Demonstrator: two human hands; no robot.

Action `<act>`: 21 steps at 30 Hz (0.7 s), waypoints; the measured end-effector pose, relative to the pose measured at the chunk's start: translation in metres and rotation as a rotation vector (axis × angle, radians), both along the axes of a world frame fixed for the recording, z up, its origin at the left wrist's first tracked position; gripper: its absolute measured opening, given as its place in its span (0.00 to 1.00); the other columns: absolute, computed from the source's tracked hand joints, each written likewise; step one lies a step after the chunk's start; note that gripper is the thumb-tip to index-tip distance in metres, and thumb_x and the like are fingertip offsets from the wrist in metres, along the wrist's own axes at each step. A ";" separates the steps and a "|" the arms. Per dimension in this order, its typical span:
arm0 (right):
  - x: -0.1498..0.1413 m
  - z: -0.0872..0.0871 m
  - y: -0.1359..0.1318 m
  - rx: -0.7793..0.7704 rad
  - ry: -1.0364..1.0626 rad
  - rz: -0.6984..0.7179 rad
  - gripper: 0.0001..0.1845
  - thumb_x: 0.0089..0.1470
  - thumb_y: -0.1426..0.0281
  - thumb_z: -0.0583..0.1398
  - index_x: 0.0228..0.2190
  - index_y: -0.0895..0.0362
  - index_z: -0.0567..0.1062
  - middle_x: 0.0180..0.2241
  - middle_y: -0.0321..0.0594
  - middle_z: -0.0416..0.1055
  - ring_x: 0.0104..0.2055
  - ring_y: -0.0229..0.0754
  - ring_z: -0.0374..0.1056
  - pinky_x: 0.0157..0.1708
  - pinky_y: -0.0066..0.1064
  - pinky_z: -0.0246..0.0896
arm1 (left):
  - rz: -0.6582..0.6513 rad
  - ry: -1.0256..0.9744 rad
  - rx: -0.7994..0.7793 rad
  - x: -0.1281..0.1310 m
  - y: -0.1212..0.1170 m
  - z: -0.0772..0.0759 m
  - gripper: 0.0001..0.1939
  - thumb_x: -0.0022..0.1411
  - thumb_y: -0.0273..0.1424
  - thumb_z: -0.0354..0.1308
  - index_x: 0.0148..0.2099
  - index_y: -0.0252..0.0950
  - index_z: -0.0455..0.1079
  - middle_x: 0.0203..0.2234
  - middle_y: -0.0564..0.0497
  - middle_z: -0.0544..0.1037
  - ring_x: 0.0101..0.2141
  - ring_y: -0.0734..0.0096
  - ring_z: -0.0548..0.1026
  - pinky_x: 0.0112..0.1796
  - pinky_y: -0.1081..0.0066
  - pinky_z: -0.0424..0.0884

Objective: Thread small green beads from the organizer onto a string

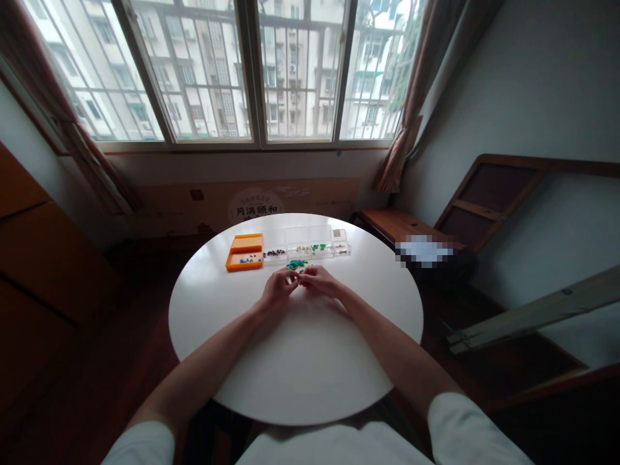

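My left hand and my right hand meet over the middle of the white table, fingertips pinched close together. Whatever lies between the fingers is too small to make out. Just beyond them is a little heap of blue and green pieces, partly covered by my fingers. An orange box with its lid raised stands to the left, holding a few small blue and dark pieces. Beside it run clear plastic boxes with dark, cream and green small pieces inside.
The round white table has a curved edge close to my body. A window with bars fills the far wall, above a printed cardboard panel. To the right are a wooden bench and a pale plank.
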State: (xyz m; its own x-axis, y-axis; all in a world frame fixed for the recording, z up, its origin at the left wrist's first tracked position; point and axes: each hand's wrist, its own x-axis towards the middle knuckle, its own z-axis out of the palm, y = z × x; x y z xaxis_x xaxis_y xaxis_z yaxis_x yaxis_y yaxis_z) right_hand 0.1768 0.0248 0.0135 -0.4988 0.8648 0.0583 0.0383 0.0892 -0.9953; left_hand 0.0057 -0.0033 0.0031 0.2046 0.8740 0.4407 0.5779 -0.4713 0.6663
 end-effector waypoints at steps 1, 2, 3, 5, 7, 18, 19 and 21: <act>0.000 0.000 0.000 -0.002 0.000 0.001 0.20 0.41 0.56 0.66 0.21 0.62 0.72 0.20 0.37 0.69 0.23 0.34 0.63 0.24 0.26 0.56 | -0.003 -0.001 0.000 0.000 0.000 0.000 0.08 0.56 0.30 0.56 0.36 0.36 0.75 0.28 0.52 0.75 0.22 0.79 0.69 0.24 0.79 0.64; 0.000 0.000 0.000 -0.004 0.001 0.003 0.21 0.41 0.55 0.66 0.21 0.62 0.73 0.20 0.37 0.69 0.23 0.34 0.63 0.25 0.26 0.56 | -0.004 -0.002 0.000 0.000 0.000 0.000 0.08 0.56 0.30 0.56 0.36 0.36 0.75 0.28 0.52 0.75 0.22 0.79 0.70 0.23 0.80 0.64; 0.000 0.000 -0.001 -0.005 0.000 0.007 0.21 0.41 0.55 0.66 0.22 0.62 0.73 0.20 0.37 0.69 0.23 0.34 0.63 0.25 0.26 0.56 | -0.003 -0.003 -0.001 0.000 0.000 0.000 0.08 0.56 0.30 0.56 0.37 0.36 0.75 0.28 0.52 0.75 0.22 0.80 0.70 0.23 0.80 0.64; 0.000 0.001 -0.001 0.000 -0.003 0.014 0.22 0.41 0.53 0.65 0.22 0.62 0.73 0.20 0.37 0.69 0.24 0.34 0.63 0.25 0.26 0.56 | 0.002 -0.004 -0.006 -0.001 0.000 0.001 0.08 0.56 0.30 0.56 0.37 0.36 0.75 0.28 0.52 0.75 0.21 0.80 0.70 0.23 0.80 0.64; 0.000 0.001 -0.002 0.008 -0.004 0.020 0.22 0.41 0.53 0.65 0.22 0.62 0.73 0.21 0.37 0.69 0.24 0.34 0.63 0.25 0.26 0.57 | 0.002 -0.001 -0.012 -0.001 -0.001 0.002 0.08 0.56 0.31 0.56 0.37 0.36 0.75 0.28 0.52 0.75 0.21 0.79 0.70 0.23 0.79 0.64; 0.000 0.001 0.000 0.010 -0.014 0.012 0.22 0.43 0.53 0.64 0.25 0.62 0.75 0.21 0.37 0.70 0.25 0.35 0.64 0.26 0.26 0.59 | 0.058 0.025 -0.018 -0.001 -0.005 0.007 0.08 0.57 0.31 0.56 0.37 0.37 0.75 0.28 0.52 0.76 0.23 0.78 0.70 0.24 0.78 0.64; 0.000 0.000 0.000 0.013 -0.016 0.010 0.22 0.43 0.54 0.64 0.25 0.62 0.75 0.21 0.37 0.70 0.25 0.35 0.65 0.26 0.26 0.59 | 0.057 0.026 -0.015 -0.001 -0.005 0.007 0.08 0.57 0.32 0.56 0.37 0.37 0.75 0.28 0.52 0.76 0.23 0.78 0.70 0.24 0.78 0.64; 0.000 -0.001 0.001 0.021 -0.018 0.008 0.21 0.44 0.54 0.64 0.26 0.62 0.75 0.22 0.38 0.70 0.25 0.35 0.65 0.26 0.26 0.59 | 0.051 0.028 -0.009 -0.001 -0.005 0.007 0.08 0.57 0.32 0.56 0.37 0.37 0.75 0.28 0.52 0.76 0.23 0.77 0.70 0.25 0.78 0.64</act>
